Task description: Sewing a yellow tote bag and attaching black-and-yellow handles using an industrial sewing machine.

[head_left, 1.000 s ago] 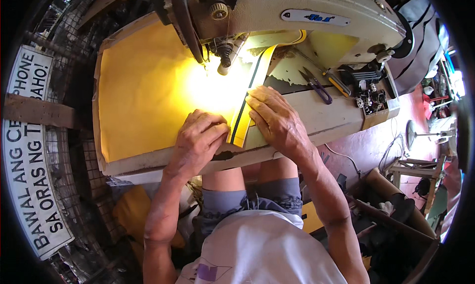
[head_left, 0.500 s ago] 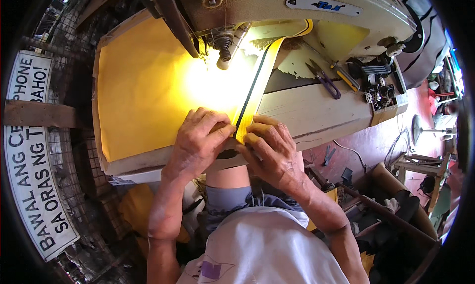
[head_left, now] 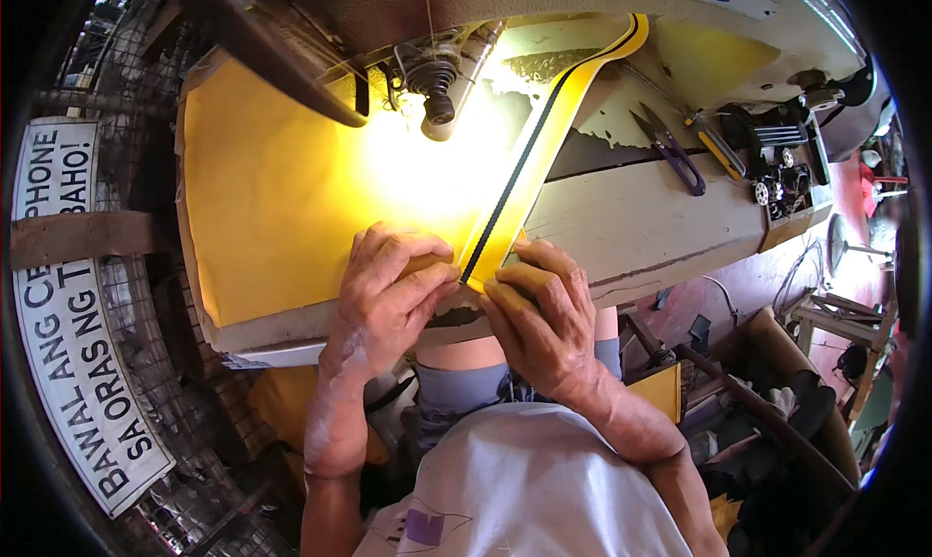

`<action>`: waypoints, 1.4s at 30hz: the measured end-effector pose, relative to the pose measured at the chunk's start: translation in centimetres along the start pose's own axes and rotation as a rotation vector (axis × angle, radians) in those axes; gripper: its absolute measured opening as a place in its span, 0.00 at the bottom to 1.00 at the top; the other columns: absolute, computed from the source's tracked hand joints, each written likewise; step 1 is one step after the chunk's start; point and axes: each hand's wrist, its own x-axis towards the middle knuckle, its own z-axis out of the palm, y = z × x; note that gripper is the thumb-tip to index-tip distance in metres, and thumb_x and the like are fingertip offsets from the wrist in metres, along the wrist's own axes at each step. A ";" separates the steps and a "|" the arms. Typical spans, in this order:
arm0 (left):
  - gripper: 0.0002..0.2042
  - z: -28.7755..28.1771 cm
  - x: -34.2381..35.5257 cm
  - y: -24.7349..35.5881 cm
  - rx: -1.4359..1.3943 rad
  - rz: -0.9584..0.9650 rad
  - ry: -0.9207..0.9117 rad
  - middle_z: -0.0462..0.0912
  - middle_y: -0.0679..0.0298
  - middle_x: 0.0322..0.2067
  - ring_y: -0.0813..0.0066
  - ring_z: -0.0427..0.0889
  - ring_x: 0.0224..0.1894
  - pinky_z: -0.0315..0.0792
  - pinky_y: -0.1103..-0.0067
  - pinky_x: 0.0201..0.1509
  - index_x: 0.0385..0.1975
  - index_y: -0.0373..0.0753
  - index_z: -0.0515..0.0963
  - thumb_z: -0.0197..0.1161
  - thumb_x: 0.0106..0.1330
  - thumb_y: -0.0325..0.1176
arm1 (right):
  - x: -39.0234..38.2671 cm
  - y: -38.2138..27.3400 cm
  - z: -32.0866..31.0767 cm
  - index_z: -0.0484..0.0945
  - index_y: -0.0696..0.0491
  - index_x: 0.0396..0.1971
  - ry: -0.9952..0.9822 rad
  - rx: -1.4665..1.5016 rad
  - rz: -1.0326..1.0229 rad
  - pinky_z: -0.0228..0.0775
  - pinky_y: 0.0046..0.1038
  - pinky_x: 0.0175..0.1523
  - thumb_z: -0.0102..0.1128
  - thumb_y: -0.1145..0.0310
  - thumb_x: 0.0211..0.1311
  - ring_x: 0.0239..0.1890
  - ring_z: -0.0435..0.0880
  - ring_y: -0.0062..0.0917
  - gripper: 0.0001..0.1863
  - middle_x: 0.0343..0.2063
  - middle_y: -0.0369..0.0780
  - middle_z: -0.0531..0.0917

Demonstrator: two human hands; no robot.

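A long yellow zipper strip (head_left: 529, 173) with a dark line along its middle and a pale edge runs from under the sewing machine's arm down to the table's near edge. At its near end, my left hand (head_left: 383, 285) is closed, thumb and finger pinching the left corner. My right hand (head_left: 544, 309) pinches the right corner, its fingers bent over the edge. Left of the strip, a large yellow fabric sheet (head_left: 272, 207) lies flat, and the strip's near end meets its right side under bright light. The undersides of the fingers are hidden.
The sewing machine head (head_left: 437, 81) hangs over the far side, a dark lever beside it. Purple-handled thread snips (head_left: 670, 149), a yellow cutter knife (head_left: 716, 147) and a box of metal bobbins (head_left: 782, 183) lie at the right. A metal grille (head_left: 194, 402) stands at the left.
The view has shifted closer to the machine and table. Both hands keep their pinch on the strip's near end, which now lies a little lower in view.
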 end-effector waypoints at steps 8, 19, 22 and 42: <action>0.12 0.2 0.4 0.2 0.074 -0.042 -0.046 0.80 0.66 0.40 0.62 0.77 0.46 0.69 0.66 0.51 0.33 0.40 0.82 0.73 0.49 0.25 | -0.5 0.0 0.8 0.80 0.58 0.36 0.066 0.016 0.054 0.75 0.45 0.56 0.72 0.76 0.47 0.50 0.80 0.40 0.14 0.40 0.42 0.80; 0.08 0.9 1.0 1.2 0.091 -0.158 -0.049 0.79 0.65 0.38 0.61 0.76 0.44 0.67 0.64 0.52 0.32 0.41 0.81 0.71 0.53 0.26 | -1.1 0.3 1.1 0.83 0.58 0.34 0.063 -0.002 0.084 0.74 0.42 0.59 0.68 0.72 0.54 0.50 0.81 0.37 0.09 0.39 0.42 0.82; 0.08 0.7 1.4 1.4 0.100 -0.147 -0.059 0.79 0.65 0.38 0.61 0.76 0.44 0.67 0.64 0.53 0.33 0.41 0.80 0.70 0.54 0.26 | -0.9 0.1 1.1 0.82 0.58 0.34 0.109 -0.004 0.084 0.74 0.42 0.59 0.68 0.71 0.54 0.50 0.81 0.38 0.09 0.39 0.42 0.82; 0.07 -1.5 5.3 2.5 0.226 -0.402 -0.349 0.80 0.52 0.30 0.53 0.79 0.42 0.72 0.64 0.50 0.26 0.34 0.80 0.67 0.55 0.31 | -1.0 1.1 -1.7 0.76 0.56 0.58 -0.272 -0.175 -0.184 0.67 0.44 0.66 0.63 0.64 0.61 0.60 0.73 0.40 0.25 0.50 0.45 0.73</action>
